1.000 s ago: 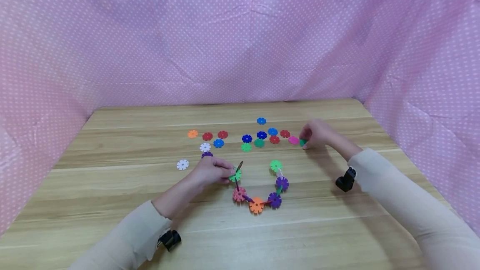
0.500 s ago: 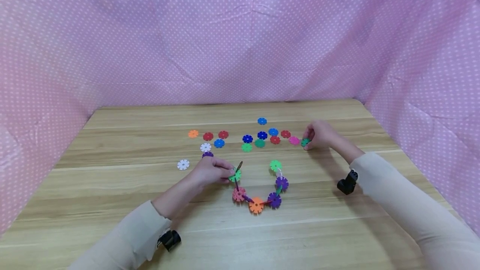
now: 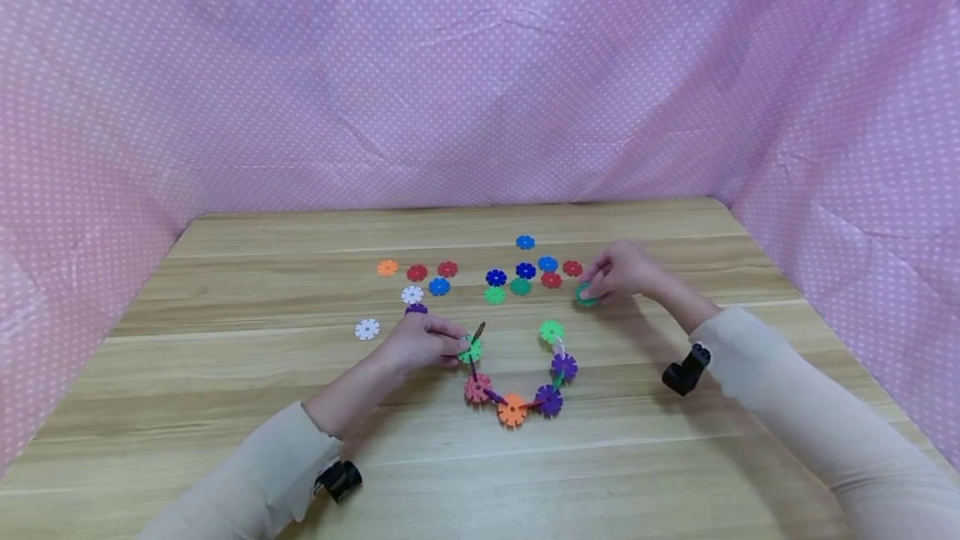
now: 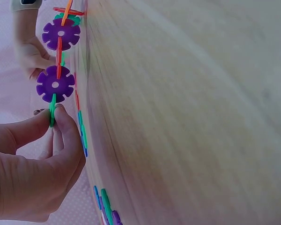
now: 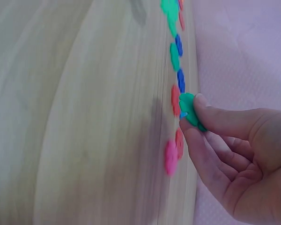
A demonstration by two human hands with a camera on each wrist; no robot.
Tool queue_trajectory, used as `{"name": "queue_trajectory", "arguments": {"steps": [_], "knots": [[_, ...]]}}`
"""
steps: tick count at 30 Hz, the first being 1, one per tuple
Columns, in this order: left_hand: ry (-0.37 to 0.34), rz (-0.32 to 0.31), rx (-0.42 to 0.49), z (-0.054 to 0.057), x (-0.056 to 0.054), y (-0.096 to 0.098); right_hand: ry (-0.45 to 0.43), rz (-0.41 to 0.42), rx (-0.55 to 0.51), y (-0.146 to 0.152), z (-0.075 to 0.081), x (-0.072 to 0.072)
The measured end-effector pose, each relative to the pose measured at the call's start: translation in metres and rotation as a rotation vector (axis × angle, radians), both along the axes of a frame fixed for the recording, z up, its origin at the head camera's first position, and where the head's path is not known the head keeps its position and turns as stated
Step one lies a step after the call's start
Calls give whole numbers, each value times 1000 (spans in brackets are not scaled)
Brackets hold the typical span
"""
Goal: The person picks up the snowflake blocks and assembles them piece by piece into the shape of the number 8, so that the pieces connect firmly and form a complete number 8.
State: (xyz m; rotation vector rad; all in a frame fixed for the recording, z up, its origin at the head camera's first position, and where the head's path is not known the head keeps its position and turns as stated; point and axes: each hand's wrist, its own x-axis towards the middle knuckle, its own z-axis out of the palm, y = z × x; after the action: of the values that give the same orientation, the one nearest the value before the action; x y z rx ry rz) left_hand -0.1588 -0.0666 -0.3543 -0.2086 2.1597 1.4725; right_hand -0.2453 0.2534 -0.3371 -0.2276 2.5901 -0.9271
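Right hand (image 3: 619,272) now further left, pinching green disc (image 5: 189,110); left hand (image 3: 420,342) pinching disc chain (image 3: 512,412).

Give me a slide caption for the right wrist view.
A right hand pinches a green notched disc, with a pink disc lying on the wood-grain tabletop nearby.

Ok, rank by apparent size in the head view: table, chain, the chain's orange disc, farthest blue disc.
1. Table
2. Chain
3. Orange disc
4. Farthest blue disc, though distance shrinks it, so true size is unsure.
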Motion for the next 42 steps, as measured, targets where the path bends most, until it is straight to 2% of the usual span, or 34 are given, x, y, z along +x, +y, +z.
{"name": "queue_trajectory", "arguments": {"steps": [7, 16, 21, 25, 30, 34, 42], "knots": [[5, 10, 13, 1, 1, -1, 35, 77, -25, -26, 3, 7], [0, 2, 3, -1, 2, -2, 117, 200, 17, -56, 7, 16], [11, 6, 12, -1, 2, -2, 130, 224, 23, -70, 9, 20], [16, 7, 12, -3, 2, -2, 51, 185, -42, -83, 10, 23], [6, 5, 13, -4, 2, -3, -61, 101, -186, -98, 5, 24], [2, 2, 16, -3, 2, -3, -94, 61, -211, -109, 0, 25], [7, -1, 25, -2, 3, -5, -110, 30, -254, -122, -4, 29]]}}
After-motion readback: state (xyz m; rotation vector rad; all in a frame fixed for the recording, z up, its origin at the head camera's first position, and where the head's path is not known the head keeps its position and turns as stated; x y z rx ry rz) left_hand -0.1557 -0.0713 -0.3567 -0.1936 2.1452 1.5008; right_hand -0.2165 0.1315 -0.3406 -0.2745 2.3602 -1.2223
